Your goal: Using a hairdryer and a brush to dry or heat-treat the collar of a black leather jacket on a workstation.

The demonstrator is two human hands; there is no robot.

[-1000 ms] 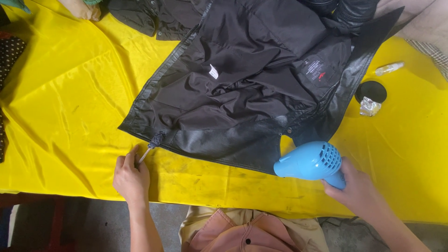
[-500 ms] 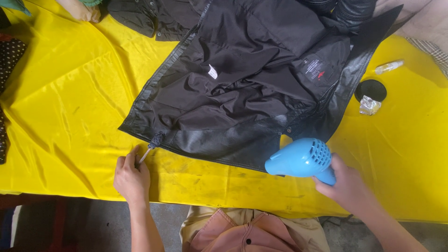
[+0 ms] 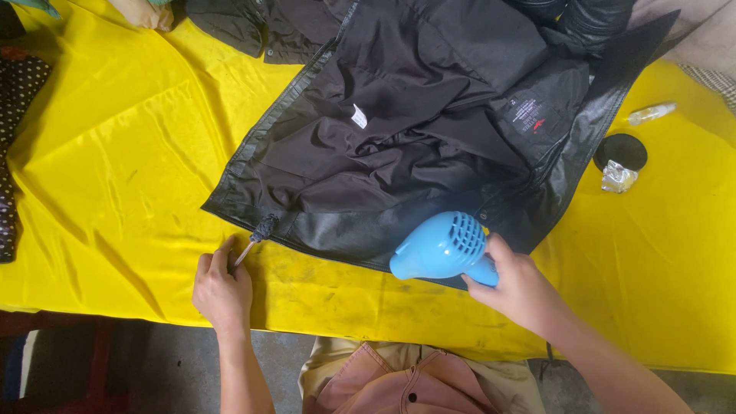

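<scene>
A black jacket [image 3: 414, 146] lies spread open, lining up, on a yellow cloth [image 3: 115, 153]. My right hand [image 3: 517, 287] grips a light blue hair dryer [image 3: 438, 247] by its handle, its nozzle pointing left over the jacket's shiny lower hem. My left hand [image 3: 222, 291] rests on the cloth by the jacket's lower left corner and holds a thin stick with a dark swab tip [image 3: 256, 234] that touches the hem edge.
A round black lid [image 3: 620, 151], a crumpled bit of foil [image 3: 616, 177] and a small clear bottle [image 3: 650, 113] lie right of the jacket. Dark spotted fabric [image 3: 19, 100] sits at the left edge. More dark clothing [image 3: 230, 23] lies at the top.
My right hand has carried the blue hair dryer leftward along the jacket's hem. My left hand has stayed in place with the swab stick.
</scene>
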